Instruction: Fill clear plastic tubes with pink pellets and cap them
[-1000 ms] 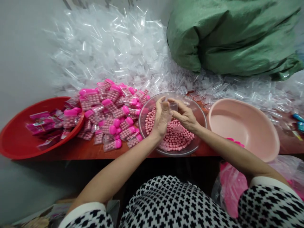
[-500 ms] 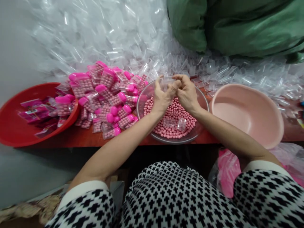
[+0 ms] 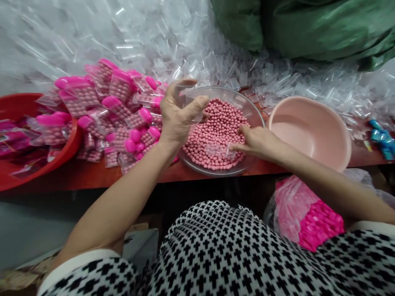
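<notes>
My left hand [image 3: 179, 113] is above the left rim of a clear bowl [image 3: 257, 113], its thumb and fingers curved around a clear plastic container [image 3: 187, 98] that is hard to see against the background. Pink beads [image 3: 222, 119] lie in a thick layer inside the bowl. My right hand [image 3: 256, 142] reaches low over the bowl's right side, thumb and forefinger spread apart. Close to its fingertips, small clear containers [image 3: 214, 150] rest on the beads. I cannot tell whether the fingertips touch one of them.
Bead-filled clear packs with pink caps [image 3: 119, 113] are heaped left of the bowl, beside a red basin [image 3: 66, 154] holding pink packets. At right stands a pale pink basin [image 3: 336, 131]. Clear containers [image 3: 173, 45] pile up behind, near a green sack [image 3: 308, 33]. Below hangs a bag of pink caps [image 3: 321, 224].
My hands were together over the bowl's far side. They have separated: the left moved left with the clear container, the right came down toward the containers on the beads. The view shifted slightly.
</notes>
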Demonstrator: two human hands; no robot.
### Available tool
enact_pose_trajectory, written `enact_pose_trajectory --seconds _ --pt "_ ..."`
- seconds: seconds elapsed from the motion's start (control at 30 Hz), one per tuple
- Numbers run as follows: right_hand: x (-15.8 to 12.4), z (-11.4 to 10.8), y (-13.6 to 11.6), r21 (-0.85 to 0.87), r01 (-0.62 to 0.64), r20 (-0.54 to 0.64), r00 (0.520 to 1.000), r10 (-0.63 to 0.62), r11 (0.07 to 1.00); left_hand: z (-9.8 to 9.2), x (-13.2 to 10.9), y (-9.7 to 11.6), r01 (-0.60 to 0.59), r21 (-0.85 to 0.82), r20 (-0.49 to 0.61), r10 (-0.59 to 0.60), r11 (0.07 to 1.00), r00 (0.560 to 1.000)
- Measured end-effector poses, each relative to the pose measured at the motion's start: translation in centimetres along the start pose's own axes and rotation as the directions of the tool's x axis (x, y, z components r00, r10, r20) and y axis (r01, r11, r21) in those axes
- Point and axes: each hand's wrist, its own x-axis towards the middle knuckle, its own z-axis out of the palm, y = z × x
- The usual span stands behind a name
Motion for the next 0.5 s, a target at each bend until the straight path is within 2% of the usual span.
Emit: enact_pose_trajectory --seconds 0.1,0.2,0.27,0.33,0.37,0.43,0.5 --pt "-1.1 1.9 -1.3 -0.112 -0.025 0.099 0.994 0.036 0.993 -0.4 -0.7 -0.5 0.063 0.029 -0.011 -0.063 0.998 0.998" --pt "-1.0 2.3 -1.6 -0.139 -0.011 0.099 0.995 0.025 0.990 -0.8 -1.2 -1.0 0.085 -0.007 -0.031 -0.085 0.996 0.996" --pt "-0.7 2.0 -1.0 -0.129 0.018 0.057 0.998 -0.011 0.992 -1.4 -1.4 -0.9 0.106 -0.015 -0.051 -0.107 0.994 0.993" --pt "-0.5 1.5 -0.5 -0.083 0.150 -0.015 0.988 -0.152 0.985 -1.9 -1.5 -0.8 0.125 -0.003 -0.072 -0.125 0.992 0.990" --pt "-0.5 1.3 -0.4 -0.066 0.249 -0.049 0.966 -0.252 0.966 -2.2 -1.5 -0.7 0.132 0.005 -0.081 -0.131 0.991 0.988" --pt "-0.4 0.9 -0.7 -0.077 0.428 -0.071 0.898 -0.434 0.900 -2.5 -1.4 -0.8 0.135 -0.006 -0.087 -0.135 0.991 0.987" --pt "-0.2 0.7 -1.6 -0.128 0.528 -0.033 0.844 -0.536 0.840 -2.6 -1.3 -1.2 0.125 -0.050 -0.093 -0.129 0.991 0.987"
